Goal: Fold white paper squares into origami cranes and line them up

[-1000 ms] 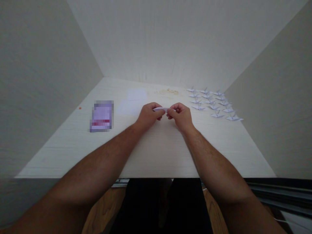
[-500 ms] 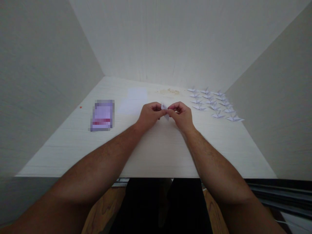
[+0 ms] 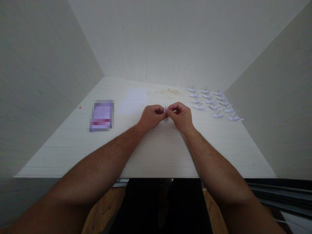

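Between my two hands, above the middle of the table, is a small folded piece of white paper [image 3: 166, 120]. My left hand [image 3: 153, 116] pinches it from the left with thumb and fingers. From the other side my right hand [image 3: 180, 115] pinches it as well, its thumb pointing inward. The fingertips of both hands nearly meet and cover much of the paper, so its folds are hard to make out. Over to the right, several white paper cranes [image 3: 198, 107] stand in rows on the table.
White paper sheets [image 3: 133, 105] lie flat left of my hands. Farther left is a blurred purple item with a red band [image 3: 101, 113]. A small orange bit [image 3: 80, 107] sits near the left wall. Walls enclose the white table [image 3: 161, 152] at the back and both sides.
The folded paper has turned more upright between my fingers. My left hand has shifted slightly to the right and its grip has changed a little; my right hand is almost where it was.
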